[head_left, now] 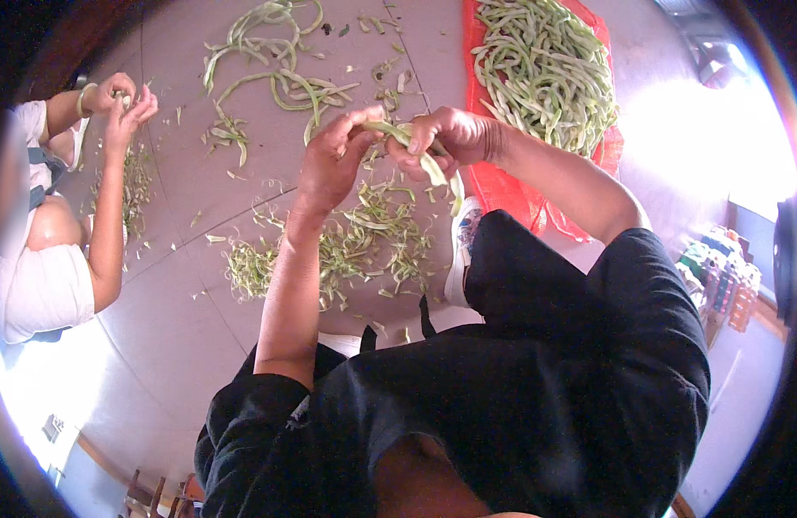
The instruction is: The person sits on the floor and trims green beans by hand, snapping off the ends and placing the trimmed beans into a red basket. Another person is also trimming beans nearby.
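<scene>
Both hands meet over the floor in front of me, holding pale green bean pods. My left hand (pixel 337 155) pinches one end of a flat green bean pod (pixel 396 132) between thumb and fingers. My right hand (pixel 447 142) grips the same pod farther along, with pieces of pod hanging below its fingers. Beneath the hands lies a heap of thin green trimmings (pixel 353 246). Long green bean pods (pixel 262 39) lie loose on the floor beyond my left hand. A large pile of bean pods (pixel 547 71) rests on a red mesh sack (pixel 511 194) beyond my right forearm.
At the left edge a person (pixel 42 278) sits with both hands raised around a small piece, near another heap of trimmings (pixel 136 188). My shoe (pixel 463 252) stands beside the red sack. Packed bottles (pixel 722 278) stand at the far right, and wooden furniture (pixel 153 495) at the bottom left.
</scene>
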`<action>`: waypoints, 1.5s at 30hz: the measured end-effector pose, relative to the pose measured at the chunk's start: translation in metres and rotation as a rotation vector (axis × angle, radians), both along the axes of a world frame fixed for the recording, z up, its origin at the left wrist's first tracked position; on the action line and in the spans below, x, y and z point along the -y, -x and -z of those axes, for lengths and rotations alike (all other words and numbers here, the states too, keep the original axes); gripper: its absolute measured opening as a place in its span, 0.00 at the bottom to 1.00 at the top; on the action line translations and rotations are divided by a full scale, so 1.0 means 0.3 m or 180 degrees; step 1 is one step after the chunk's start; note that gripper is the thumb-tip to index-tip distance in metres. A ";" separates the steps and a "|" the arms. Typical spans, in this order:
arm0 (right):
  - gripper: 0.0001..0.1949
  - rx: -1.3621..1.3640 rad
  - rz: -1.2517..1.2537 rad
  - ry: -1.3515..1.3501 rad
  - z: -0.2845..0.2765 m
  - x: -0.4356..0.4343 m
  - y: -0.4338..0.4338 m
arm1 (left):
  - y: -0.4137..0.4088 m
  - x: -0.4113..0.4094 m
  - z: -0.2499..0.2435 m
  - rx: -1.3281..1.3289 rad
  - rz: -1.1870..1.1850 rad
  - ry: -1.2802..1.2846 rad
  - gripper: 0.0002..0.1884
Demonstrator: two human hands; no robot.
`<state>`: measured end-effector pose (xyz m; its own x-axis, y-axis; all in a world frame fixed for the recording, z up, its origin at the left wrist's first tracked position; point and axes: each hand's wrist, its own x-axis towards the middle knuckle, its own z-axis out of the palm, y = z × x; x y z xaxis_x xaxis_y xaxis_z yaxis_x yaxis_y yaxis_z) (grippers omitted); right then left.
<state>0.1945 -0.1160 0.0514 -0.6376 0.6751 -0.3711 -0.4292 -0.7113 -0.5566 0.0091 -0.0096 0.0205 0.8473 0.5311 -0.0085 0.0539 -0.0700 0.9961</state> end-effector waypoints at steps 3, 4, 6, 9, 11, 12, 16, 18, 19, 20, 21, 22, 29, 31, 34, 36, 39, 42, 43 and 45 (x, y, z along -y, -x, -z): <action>0.14 0.0891 -0.0087 -0.0070 -0.022 -0.018 -0.005 | 0.005 0.013 -0.041 -0.0287 0.0063 -0.1202 0.08; 0.16 0.1454 -0.0119 -0.0098 -0.033 -0.025 -0.002 | 0.014 0.008 -0.029 -0.0299 0.0118 -0.1879 0.06; 0.17 0.3229 -0.0084 -0.1307 -0.026 -0.032 0.012 | 0.026 0.019 -0.006 -0.0282 0.0212 -0.2421 0.04; 0.16 0.3537 -0.0592 -0.1740 -0.041 -0.029 0.039 | 0.034 0.081 0.027 -0.0220 0.0223 -0.1718 0.08; 0.12 0.3978 -0.0580 -0.1984 -0.033 -0.002 0.050 | 0.040 0.121 0.050 -0.0205 0.0102 -0.0857 0.11; 0.11 0.4355 -0.0573 -0.2224 -0.021 0.018 0.062 | 0.037 0.154 0.053 -0.0720 0.0029 -0.0193 0.14; 0.09 0.5085 0.0096 -0.2455 0.058 0.034 0.107 | -0.010 0.238 0.195 0.0408 -0.1013 0.2645 0.15; 0.12 0.4944 0.0577 -0.2530 0.116 0.020 0.110 | -0.028 0.268 0.196 0.0316 -0.1211 0.2725 0.11; 0.13 0.4570 0.1050 -0.1819 0.127 -0.009 0.087 | -0.035 0.273 0.164 0.0276 -0.1287 0.2781 0.10; 0.15 0.4157 0.1489 -0.1115 0.134 -0.049 0.059 | -0.013 0.288 0.125 -0.0685 -0.0399 0.1596 0.09; 0.16 0.3703 0.1874 -0.0456 0.141 -0.100 0.034 | 0.026 0.329 0.224 -0.0026 0.0663 0.1148 0.08; 0.17 0.4226 0.1613 -0.0968 0.173 -0.151 0.005 | 0.042 0.378 0.323 0.0082 0.1387 -0.0445 0.09; 0.19 0.4816 -0.0551 -0.2321 0.437 -0.272 0.200 | 0.100 0.354 0.267 -0.2145 0.2583 0.0992 0.14; 0.19 0.5326 -0.1201 -0.2315 0.429 -0.279 0.229 | 0.091 0.287 0.278 -0.2352 0.2269 0.0612 0.15; 0.15 0.4081 -0.0249 -0.1455 0.377 -0.313 0.190 | 0.142 0.137 0.301 -0.2594 0.1782 0.0163 0.14; 0.14 0.3454 0.0145 -0.0578 0.288 -0.317 0.129 | 0.146 0.072 0.269 -0.2183 0.0446 0.0508 0.14; 0.14 0.2910 0.0795 -0.0013 0.196 -0.298 0.086 | 0.124 0.022 0.277 -0.0459 -0.0844 0.1328 0.15; 0.12 0.2414 0.1501 0.0196 0.133 -0.271 0.119 | 0.071 0.026 0.179 0.0208 -0.1153 0.2043 0.16; 0.12 0.2239 0.1680 0.0256 0.114 -0.263 0.129 | 0.064 0.028 0.170 0.0296 -0.1265 0.2195 0.16; 0.12 0.2150 0.1757 0.0214 0.069 -0.243 0.132 | 0.059 0.029 0.177 0.0463 -0.1336 0.2328 0.15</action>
